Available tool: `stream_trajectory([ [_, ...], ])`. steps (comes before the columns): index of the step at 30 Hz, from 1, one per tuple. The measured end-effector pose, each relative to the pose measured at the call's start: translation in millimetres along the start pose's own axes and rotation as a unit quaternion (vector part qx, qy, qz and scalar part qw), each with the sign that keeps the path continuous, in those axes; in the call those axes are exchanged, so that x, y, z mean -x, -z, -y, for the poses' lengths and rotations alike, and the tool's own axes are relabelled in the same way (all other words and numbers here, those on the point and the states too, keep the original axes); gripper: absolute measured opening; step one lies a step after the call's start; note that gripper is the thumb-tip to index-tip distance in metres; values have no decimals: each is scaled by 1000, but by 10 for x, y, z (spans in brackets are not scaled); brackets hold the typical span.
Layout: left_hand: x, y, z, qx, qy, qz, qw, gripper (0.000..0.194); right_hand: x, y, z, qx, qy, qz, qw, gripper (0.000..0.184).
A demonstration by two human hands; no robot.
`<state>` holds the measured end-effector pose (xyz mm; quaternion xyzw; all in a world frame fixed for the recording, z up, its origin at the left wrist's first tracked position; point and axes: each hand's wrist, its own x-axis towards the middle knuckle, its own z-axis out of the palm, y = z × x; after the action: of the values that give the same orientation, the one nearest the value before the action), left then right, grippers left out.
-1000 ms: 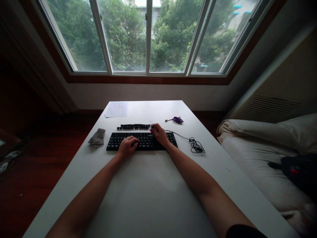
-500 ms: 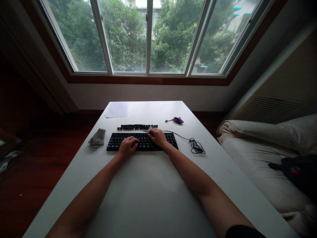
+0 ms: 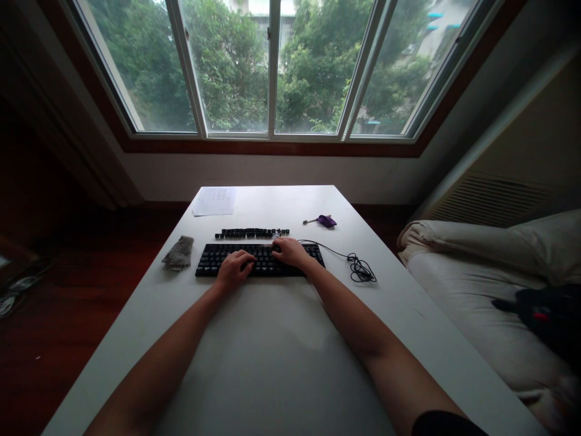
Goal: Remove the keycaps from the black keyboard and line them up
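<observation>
A black keyboard [image 3: 213, 257] lies across the white table in front of me. My left hand [image 3: 233, 267] rests on its left-middle keys, fingers bent and thumb apart from them, gripping nothing that I can see. Over the upper right-middle keys, my right hand [image 3: 289, 250] is closed on a thin wire tool that looks like a keycap puller [image 3: 267, 245]. Its wire end points left, low over the top key rows; the fingers hide the rest. Behind the keyboard stands a row of loose black keycaps [image 3: 247, 232].
A grey cloth [image 3: 178, 253] lies left of the keyboard. To the right is the coiled cable [image 3: 361, 267]. Farther back are a purple object with a small brush [image 3: 325, 221] and a paper sheet [image 3: 214, 201]. A couch [image 3: 472, 266] stands beyond the table's right edge.
My right hand has come from the right end of the keycap row back down over the keyboard, keeping the wire tool. More keycaps show at that end. My left hand has stayed put.
</observation>
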<state>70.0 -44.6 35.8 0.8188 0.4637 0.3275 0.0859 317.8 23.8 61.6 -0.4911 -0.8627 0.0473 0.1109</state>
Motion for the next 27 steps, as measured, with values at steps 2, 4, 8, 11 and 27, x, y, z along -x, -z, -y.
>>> stream_trajectory([
  [2,-1,6,-7,0,1,1,1000,17,-6,-2,9,4,-8,1,1000,25],
  [4,-2,8,-11,-1,1,1,1000,17,-5,-11,13,4,-13,-2,1000,26],
  [8,-2,5,-12,-3,3,2,1000,17,9,-31,10,-11,-12,-17,1000,25],
  [11,0,3,-12,-2,3,2,1000,17,20,-35,10,-16,-14,-27,999,23],
  [27,6,1,-28,0,5,0,1000,17,-33,-123,175,26,-94,-67,993,34],
])
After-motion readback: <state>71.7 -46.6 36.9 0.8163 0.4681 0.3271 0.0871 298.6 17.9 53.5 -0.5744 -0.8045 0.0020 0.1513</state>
